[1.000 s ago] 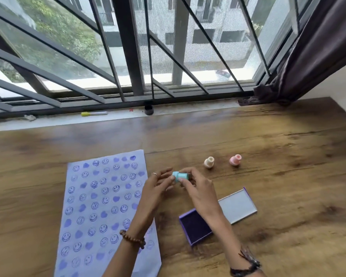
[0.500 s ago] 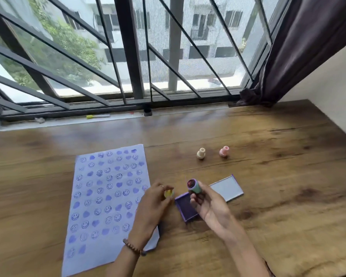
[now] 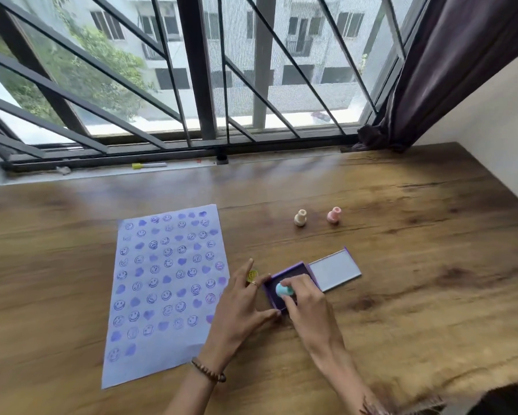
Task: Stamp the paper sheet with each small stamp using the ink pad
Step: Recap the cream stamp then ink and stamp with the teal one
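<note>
We see the right hand (image 3: 307, 301) pinching a small teal stamp (image 3: 284, 290) between its fingertips and pressing it down into the open purple ink pad (image 3: 277, 284), which sits on the wooden table (image 3: 401, 265) a little toward 5 o'clock from the middle of the view. The pad's hinged lid (image 3: 334, 271) lies flat, opened toward 2 o'clock from the pad. The left hand (image 3: 242, 307) rests at the pad's 9 o'clock side, fingers spread and loose, its thumb touching the pad's near corner; a small yellow cap (image 3: 252, 274) shows between its fingers, though we cannot tell whether it is gripped. A beaded bracelet (image 3: 208, 370) circles that wrist.

The pale blue paper sheet (image 3: 164, 292) lies at 9 o'clock from the hands, covered in rows of purple smiley and heart prints, its right edge under the left hand. At 12 o'clock from the pad stand 2 more stamps, well apart from it: a cream stamp (image 3: 300, 217) and, at its 3 o'clock, a pink stamp (image 3: 334, 215).
</note>
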### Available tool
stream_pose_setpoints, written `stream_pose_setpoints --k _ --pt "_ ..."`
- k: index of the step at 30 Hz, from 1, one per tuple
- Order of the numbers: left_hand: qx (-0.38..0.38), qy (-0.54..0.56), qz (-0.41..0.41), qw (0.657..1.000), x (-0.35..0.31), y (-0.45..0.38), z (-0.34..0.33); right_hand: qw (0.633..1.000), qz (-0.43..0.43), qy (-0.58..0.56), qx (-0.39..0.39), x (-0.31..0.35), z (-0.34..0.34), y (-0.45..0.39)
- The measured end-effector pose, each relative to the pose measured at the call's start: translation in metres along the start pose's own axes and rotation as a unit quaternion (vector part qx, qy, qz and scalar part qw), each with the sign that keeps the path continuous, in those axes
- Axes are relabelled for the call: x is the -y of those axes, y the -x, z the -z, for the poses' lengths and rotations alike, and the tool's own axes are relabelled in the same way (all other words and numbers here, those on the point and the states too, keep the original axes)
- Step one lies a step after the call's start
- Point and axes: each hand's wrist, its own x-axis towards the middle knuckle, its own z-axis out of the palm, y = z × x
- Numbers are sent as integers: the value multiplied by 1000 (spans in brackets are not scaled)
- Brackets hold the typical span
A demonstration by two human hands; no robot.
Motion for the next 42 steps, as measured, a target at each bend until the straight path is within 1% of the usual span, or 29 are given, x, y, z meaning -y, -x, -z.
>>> stream_pose_setpoints --k 2,4,6,8,11,14,18,19,20,21,23,24,26,29,32,37,42 --pt "-5 6 -2 1000 2 0 -2 998 32 50 0 2 -4 2" --pt "-12 8 -5 1000 3 -1 -4 997 36 74 7 2 -6 2" --pt "-16 13 -8 1000 4 -1 -5 995 32 84 31 0 -6 -2" --pt "-15 21 -11 1000 5 -2 -6 993 29 90 70 -1 -3 -11" --pt "-9 26 -11 1000 5 -2 -4 985 -1 119 125 8 5 -31" --pt "5 21 -25 999 2 0 1 969 -20 166 183 19 13 -53" --pt "35 35 -54 997 12 16 19 944 -41 179 273 24 19 -74" --pt "31 28 -56 998 20 23 27 943 -49 181 275 25 20 -74" --pt "25 17 -55 998 30 31 37 948 -57 176 260 28 19 -71" --pt "22 4 -48 999 42 40 48 959 -64 155 228 34 16 -67" --pt "31 -27 -18 999 70 60 74 982 -69 73 162 52 6 -52" --pt "43 -46 2 998 84 70 87 987 -64 32 146 65 -2 -42" --pt "75 -80 36 993 112 88 111 989 -55 -37 135 94 -22 -18" --pt "108 -75 69 989 144 107 137 983 -59 -97 142 131 -58 13" --pt "134 -72 76 985 160 114 143 985 -46 -77 147 154 -89 36" --pt "120 -60 50 990 175 118 134 991 -23 -18 133 170 -117 55" --pt "115 -28 25 993 182 121 130 995 -6 25 94 177 -130 61"
